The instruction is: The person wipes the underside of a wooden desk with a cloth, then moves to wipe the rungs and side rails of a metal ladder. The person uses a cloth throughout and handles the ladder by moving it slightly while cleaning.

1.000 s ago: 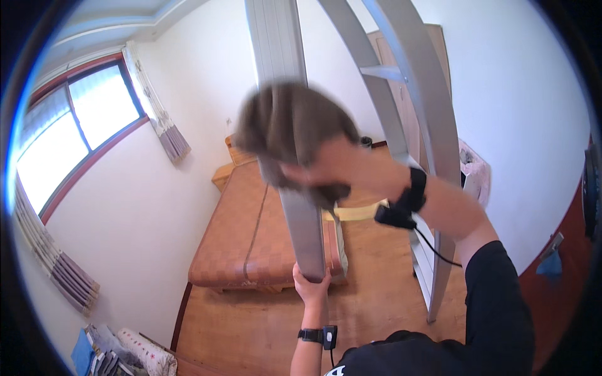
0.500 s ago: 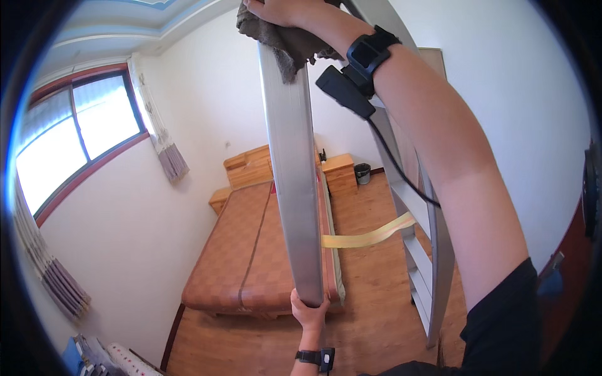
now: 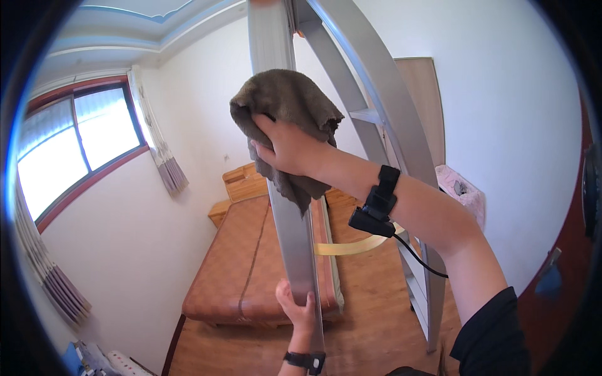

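A metal stepladder [image 3: 285, 216] stands upright right in front of me, its near rail running from the top of the view to the bottom. My right hand [image 3: 290, 145] presses a brown cloth [image 3: 285, 91] around that rail at about mid-height, fingers bunched into the fabric. Lower down, my left hand [image 3: 298, 310] grips the same rail, its thumb lying across the near face and its far fingers partly hidden. A yellow strap [image 3: 354, 247] curves from this rail to the stepped side of the ladder.
A bed [image 3: 232, 263] with a brown checked mat lies behind the ladder, beside a wooden headboard [image 3: 243, 182]. A window [image 3: 81, 128] with curtains [image 3: 169, 169] is on the left wall. Folded fabric [image 3: 125, 363] sits at the lower left. A pink item [image 3: 461, 191] shows on the right.
My right hand and the cloth have slid down the rail from the top of the view to mid-height. My left hand stays low on the rail, shifted slightly left and up.
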The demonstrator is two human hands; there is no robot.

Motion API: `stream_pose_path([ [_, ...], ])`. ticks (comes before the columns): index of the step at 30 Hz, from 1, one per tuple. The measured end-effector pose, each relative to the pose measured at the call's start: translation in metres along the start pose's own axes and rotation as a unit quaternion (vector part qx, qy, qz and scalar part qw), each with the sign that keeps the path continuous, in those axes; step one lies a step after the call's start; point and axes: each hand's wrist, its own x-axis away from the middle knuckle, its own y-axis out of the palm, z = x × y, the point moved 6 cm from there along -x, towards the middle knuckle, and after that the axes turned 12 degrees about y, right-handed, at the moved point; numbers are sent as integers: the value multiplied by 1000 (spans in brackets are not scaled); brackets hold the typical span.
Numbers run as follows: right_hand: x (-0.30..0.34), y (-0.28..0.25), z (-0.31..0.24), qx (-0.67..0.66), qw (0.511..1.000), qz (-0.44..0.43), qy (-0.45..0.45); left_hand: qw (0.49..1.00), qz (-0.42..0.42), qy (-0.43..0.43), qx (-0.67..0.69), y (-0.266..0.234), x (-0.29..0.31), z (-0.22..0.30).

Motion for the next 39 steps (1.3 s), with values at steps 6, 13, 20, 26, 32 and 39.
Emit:
stream_pose_path([
  [6,13,-13,-7,34,999,-32,29,993,-34,115,18,56,-164,121],
  [13,-76,-78,-34,164,982,39,88,995,-46,16,-84,58,-199,139],
  [20,-142,-109,-47,250,961,112,41,995,-38,10,-90,50,-190,132],
  [26,-102,-98,-48,223,965,138,10,997,-12,34,-75,54,-188,137],
  [32,27,-20,-28,89,992,-82,43,992,-5,44,-119,55,-192,135],
  [39,48,-64,-2,131,991,-27,-2,996,-23,22,-79,48,-186,143],
])
